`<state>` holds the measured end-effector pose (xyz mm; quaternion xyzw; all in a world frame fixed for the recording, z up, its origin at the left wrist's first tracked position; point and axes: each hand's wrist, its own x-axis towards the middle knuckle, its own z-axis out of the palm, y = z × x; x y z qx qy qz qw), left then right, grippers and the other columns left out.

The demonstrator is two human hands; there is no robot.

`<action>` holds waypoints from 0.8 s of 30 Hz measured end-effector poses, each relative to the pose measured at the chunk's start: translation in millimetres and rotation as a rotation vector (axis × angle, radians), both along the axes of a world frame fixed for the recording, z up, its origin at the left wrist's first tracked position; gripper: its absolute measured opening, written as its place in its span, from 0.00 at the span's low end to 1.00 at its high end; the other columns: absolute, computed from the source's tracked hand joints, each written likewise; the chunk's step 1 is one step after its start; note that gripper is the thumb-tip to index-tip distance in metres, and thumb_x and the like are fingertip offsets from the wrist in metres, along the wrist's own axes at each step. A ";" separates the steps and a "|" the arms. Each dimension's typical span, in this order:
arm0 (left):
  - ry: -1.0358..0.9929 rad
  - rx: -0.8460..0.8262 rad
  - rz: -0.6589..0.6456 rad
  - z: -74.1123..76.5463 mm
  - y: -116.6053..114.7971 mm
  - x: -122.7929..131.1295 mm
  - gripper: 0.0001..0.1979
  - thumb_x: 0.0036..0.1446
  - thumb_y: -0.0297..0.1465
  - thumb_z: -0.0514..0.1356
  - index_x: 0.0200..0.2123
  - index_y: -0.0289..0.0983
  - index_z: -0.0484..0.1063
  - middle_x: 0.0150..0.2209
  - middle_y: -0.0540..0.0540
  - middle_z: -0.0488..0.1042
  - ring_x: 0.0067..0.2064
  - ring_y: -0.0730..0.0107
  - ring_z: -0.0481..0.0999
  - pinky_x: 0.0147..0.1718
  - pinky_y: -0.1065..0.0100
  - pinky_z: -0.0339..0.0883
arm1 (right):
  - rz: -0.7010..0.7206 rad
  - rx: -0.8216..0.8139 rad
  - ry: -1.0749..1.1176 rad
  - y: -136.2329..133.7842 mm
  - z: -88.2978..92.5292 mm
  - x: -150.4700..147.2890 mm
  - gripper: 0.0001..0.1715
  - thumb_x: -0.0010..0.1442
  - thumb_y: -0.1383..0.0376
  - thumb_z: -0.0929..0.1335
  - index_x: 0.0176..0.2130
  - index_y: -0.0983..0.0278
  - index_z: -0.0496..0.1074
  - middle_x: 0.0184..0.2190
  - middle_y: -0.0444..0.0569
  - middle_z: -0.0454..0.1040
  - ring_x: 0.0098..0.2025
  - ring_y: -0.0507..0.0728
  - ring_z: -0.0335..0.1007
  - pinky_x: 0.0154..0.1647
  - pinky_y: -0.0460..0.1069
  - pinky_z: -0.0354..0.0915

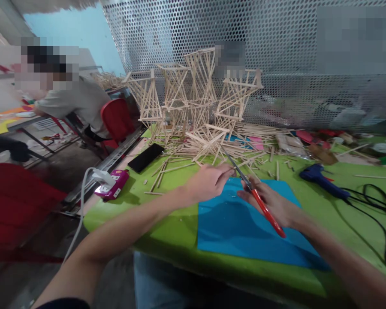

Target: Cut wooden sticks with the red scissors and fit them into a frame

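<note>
In the head view, my right hand (273,201) grips a pair of scissors (267,213) with red handles. The long metal blades point up and to the left, over the top edge of a blue sheet (231,227). My left hand (209,182) is closed in a pinch beside the blades. What its fingertips hold is too small and partly hidden to make out. Just beyond both hands lies a heap of thin wooden sticks (206,143). Several twisted towers of glued sticks (202,77) stand behind the heap.
A black phone (146,157) and a purple power strip (116,184) with a white plug lie at left. To the right is a blue glue gun (323,180) with a black cord. A perforated metal screen (286,51) rises behind. Another person (80,103) sits at far left.
</note>
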<state>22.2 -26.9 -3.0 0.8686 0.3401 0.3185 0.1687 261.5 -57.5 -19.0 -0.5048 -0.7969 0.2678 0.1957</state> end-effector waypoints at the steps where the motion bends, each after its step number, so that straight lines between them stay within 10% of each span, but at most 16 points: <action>1: 0.016 0.020 -0.004 -0.8 -0.2 -0.1 0.16 0.77 0.30 0.50 0.48 0.34 0.79 0.32 0.46 0.81 0.31 0.69 0.79 0.37 0.69 0.70 | 0.011 0.004 -0.028 -0.9 0.3 0.5 0.30 0.70 0.38 0.62 0.33 0.59 0.68 0.35 0.51 0.72 0.37 0.63 0.73 0.42 0.59 0.72; 15: -0.029 0.135 0.005 6.9 2.7 -8.0 0.17 0.77 0.33 0.50 0.47 0.34 0.78 0.39 0.43 0.85 0.33 0.70 0.81 0.35 0.70 0.71 | 0.009 0.174 0.048 -0.6 -15.7 -3.5 0.21 0.75 0.47 0.61 0.35 0.57 0.61 0.27 0.45 0.68 0.27 0.58 0.64 0.32 0.55 0.61; 24: 0.063 0.066 0.086 7.0 8.4 -7.8 0.18 0.78 0.34 0.49 0.47 0.36 0.78 0.40 0.44 0.84 0.36 0.67 0.82 0.40 0.67 0.72 | -0.077 0.015 0.103 7.0 6.7 -6.0 0.25 0.67 0.43 0.68 0.36 0.61 0.70 0.28 0.46 0.74 0.29 0.56 0.66 0.31 0.51 0.63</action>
